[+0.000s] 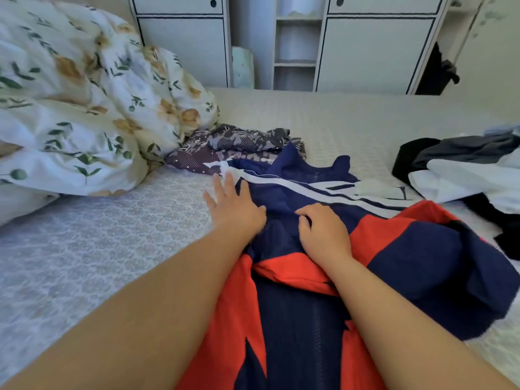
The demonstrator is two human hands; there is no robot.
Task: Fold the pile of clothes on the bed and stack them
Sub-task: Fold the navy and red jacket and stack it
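A navy and red jacket (408,263) with white stripes lies spread on the bed (98,249) in front of me. My left hand (233,206) lies flat with straight fingers on the jacket's left edge near the white stripes. My right hand (323,232) rests on the navy upper part with its fingers curled into the fabric. A purple patterned garment (239,144) lies crumpled just beyond the jacket. A pile of black, grey and white clothes (464,170) sits at the right.
A floral duvet (84,102) is heaped at the back left of the bed. White wardrobe doors (371,52) and open shelves stand beyond the far edge. Bare bedspread stretches at the left and far middle.
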